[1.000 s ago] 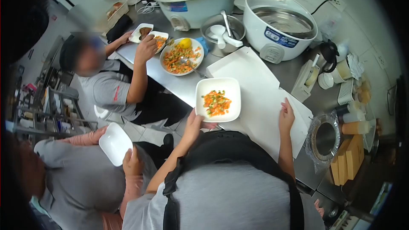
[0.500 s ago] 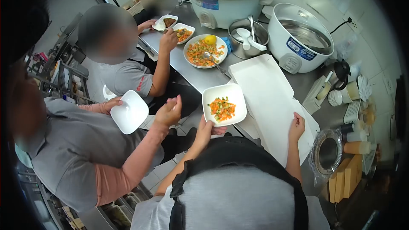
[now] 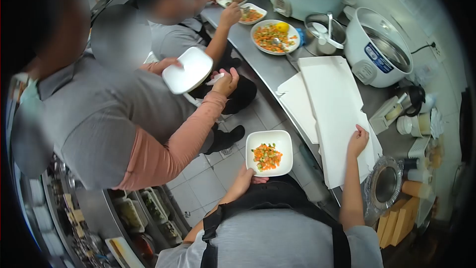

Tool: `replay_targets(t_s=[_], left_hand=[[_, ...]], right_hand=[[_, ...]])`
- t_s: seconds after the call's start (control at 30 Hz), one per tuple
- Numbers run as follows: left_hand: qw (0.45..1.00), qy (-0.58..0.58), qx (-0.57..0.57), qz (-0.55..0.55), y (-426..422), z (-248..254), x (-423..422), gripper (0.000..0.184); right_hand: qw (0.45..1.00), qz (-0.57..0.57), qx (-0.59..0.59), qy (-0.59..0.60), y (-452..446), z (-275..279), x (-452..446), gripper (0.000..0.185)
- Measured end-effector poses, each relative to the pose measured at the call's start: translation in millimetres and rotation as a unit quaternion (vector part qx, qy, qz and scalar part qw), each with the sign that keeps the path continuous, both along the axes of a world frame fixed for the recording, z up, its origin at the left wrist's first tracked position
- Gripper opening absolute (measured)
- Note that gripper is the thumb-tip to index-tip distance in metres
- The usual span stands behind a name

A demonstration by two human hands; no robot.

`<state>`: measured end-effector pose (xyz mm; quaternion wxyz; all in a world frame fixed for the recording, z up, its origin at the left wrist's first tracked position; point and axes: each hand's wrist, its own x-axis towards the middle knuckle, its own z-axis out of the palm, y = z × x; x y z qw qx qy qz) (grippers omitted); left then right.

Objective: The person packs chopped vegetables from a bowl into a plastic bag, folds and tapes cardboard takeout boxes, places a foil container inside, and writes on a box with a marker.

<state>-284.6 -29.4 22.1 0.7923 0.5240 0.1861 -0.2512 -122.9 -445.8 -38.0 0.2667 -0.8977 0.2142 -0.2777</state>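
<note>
My left hand (image 3: 246,180) is closed on the near-left side of a white square bowl (image 3: 284,144), held level in front of my apron. In its middle lies a small heap of diced orange and green vegetables (image 3: 267,157). My right hand (image 3: 358,142) rests over a white folded cardboard sheet (image 3: 329,94) on the counter, fingers loosely curled and holding nothing that I can see. A co-worker in pink sleeves stands at my left, holding an empty-looking white bowl (image 3: 188,69).
A large bowl (image 3: 254,44) of diced vegetables with a lemon stands on the steel counter (image 3: 277,82). Beyond are a steel pot (image 3: 311,18) with utensils and two large rice cookers (image 3: 364,67). Another co-worker handles small bowls farther along. Foil pans (image 3: 369,181) lie at right.
My view has shifted left, and my left hand has drawn the bowl nearer my body, away from the counter edge. The pink-sleeved co-worker has raised the other bowl. My right hand stays over the cardboard.
</note>
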Motion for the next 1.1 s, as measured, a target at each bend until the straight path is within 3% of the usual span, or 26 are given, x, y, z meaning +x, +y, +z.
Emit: replay_targets(t_s=[0.13, 0.53, 0.7, 0.87, 1.1], left_hand=[[1.000, -0.013, 0.005, 0.011, -8, 8, -26, 0.057], [0.998, -0.028, 0.030, 0.048, 5, 21, -45, 0.051], [0.997, -0.059, 0.045, -0.007, 2, 8, -42, 0.053], [0.994, -0.089, 0.069, -0.005, 1, 4, -48, 0.057], [0.995, -0.078, 0.033, 0.046, 9, -5, -58, 0.057]], right_hand=[[1.000, 0.002, -0.004, 0.005, -2, 3, -1, 0.021], [1.000, -0.008, 0.002, 0.019, 1, 3, -3, 0.020], [1.000, 0.008, -0.026, 0.004, -9, -5, 3, 0.018], [0.999, 0.019, 0.033, 0.006, -7, -4, 1, 0.020], [1.000, 0.009, -0.008, 0.020, -4, 0, 0, 0.020]])
